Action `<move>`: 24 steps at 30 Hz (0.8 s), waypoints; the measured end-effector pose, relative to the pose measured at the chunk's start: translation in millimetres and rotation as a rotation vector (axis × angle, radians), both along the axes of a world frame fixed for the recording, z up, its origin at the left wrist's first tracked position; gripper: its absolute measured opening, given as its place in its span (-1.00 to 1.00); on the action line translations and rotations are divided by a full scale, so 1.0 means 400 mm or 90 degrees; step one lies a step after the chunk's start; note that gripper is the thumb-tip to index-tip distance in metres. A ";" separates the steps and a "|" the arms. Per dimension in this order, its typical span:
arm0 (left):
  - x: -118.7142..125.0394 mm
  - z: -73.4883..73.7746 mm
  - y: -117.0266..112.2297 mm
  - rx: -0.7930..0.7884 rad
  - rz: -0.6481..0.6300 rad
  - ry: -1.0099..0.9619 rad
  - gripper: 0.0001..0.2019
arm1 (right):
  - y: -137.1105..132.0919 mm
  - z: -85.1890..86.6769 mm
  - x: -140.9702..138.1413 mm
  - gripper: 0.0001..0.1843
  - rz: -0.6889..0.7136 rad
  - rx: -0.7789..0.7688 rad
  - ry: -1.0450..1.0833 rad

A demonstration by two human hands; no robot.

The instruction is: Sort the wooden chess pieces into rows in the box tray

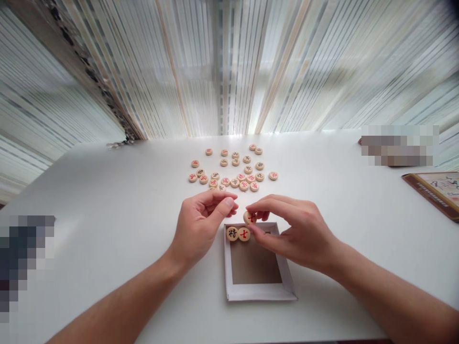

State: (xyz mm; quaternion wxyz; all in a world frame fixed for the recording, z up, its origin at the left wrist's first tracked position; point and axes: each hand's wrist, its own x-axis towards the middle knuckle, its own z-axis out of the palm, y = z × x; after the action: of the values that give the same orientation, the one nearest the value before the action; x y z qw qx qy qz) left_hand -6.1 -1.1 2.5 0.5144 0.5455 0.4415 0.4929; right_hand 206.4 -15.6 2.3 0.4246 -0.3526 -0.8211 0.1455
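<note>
A round wooden xiangqi piece (250, 218) with a red character is pinched between the thumb and fingers of my right hand (292, 229), just above the far edge of a shallow white box (261, 292). Two pieces lie side by side in the box's far left corner: a black-marked xiangqi piece (232, 233) and a red-marked one (244, 234). My left hand (201, 217) hovers by that corner, its fingers curled in and the thumb close to them. Whether anything is inside its fingers is hidden. My right fingers cover the box's far right corner.
Several loose xiangqi pieces (225, 181), red- and black-marked, are scattered on the white table (125, 210) beyond the box. A brown printed box lid (435, 191) lies at the right edge. Striped string curtains (201, 71) hang behind the table. Blurred patches hide things at both sides.
</note>
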 end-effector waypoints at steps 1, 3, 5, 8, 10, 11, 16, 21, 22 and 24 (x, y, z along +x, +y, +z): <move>-0.002 -0.003 0.004 0.014 0.011 0.019 -0.87 | 0.001 0.003 0.005 -0.89 0.013 -0.025 -0.021; -0.004 -0.009 0.010 0.023 0.021 0.044 -0.88 | 0.004 0.006 0.014 -0.89 0.042 -0.060 -0.063; -0.003 -0.015 0.013 0.021 0.024 0.052 -0.88 | 0.006 0.006 0.019 -0.89 0.068 -0.073 -0.095; 0.001 -0.018 0.013 0.023 0.025 0.049 -0.89 | 0.007 0.002 0.018 -0.89 0.098 -0.078 -0.132; 0.003 -0.017 0.012 0.027 0.022 0.047 -0.89 | 0.007 -0.002 0.015 -0.88 0.113 -0.084 -0.153; 0.004 -0.016 0.011 0.028 0.021 0.046 -0.89 | 0.007 -0.004 0.014 -0.88 0.119 -0.084 -0.161; 0.004 -0.012 0.010 0.036 0.015 0.053 -0.89 | 0.008 -0.010 0.012 -0.87 0.126 -0.079 -0.175; 0.007 -0.010 0.010 0.038 0.013 0.057 -0.89 | 0.008 -0.014 0.016 -0.88 0.131 -0.068 -0.185; 0.007 -0.009 0.011 0.039 0.013 0.057 -0.89 | 0.008 -0.015 0.016 -0.88 0.132 -0.066 -0.188; 0.007 -0.008 0.011 0.038 0.014 0.059 -0.88 | 0.008 -0.018 0.016 -0.87 0.132 -0.062 -0.189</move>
State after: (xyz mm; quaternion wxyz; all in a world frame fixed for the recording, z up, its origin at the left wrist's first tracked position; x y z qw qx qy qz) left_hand -3.2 3.3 -0.7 0.4715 0.5780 0.4559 0.4855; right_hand 212.9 -12.3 -4.9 0.2636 -0.3039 -0.8987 0.1745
